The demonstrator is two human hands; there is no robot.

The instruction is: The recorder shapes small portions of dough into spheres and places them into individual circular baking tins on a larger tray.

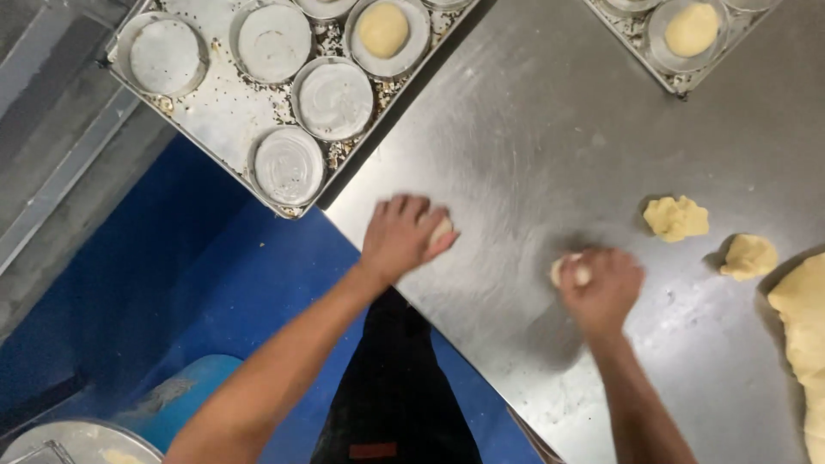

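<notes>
dough balls mostly hidden under blurred hands, big dough mass cropped

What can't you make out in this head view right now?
- Small pale dough piece: mostly covered by the left hand.
- Second pale dough piece: half under the motion-blurred right hand.
- Large yellow dough mass: cut off by the right edge.

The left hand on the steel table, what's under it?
A pale dough piece peeks out past the fingers of the left hand, pressed against the steel table. The palm covers the rest, so its full shape is hidden.
</notes>
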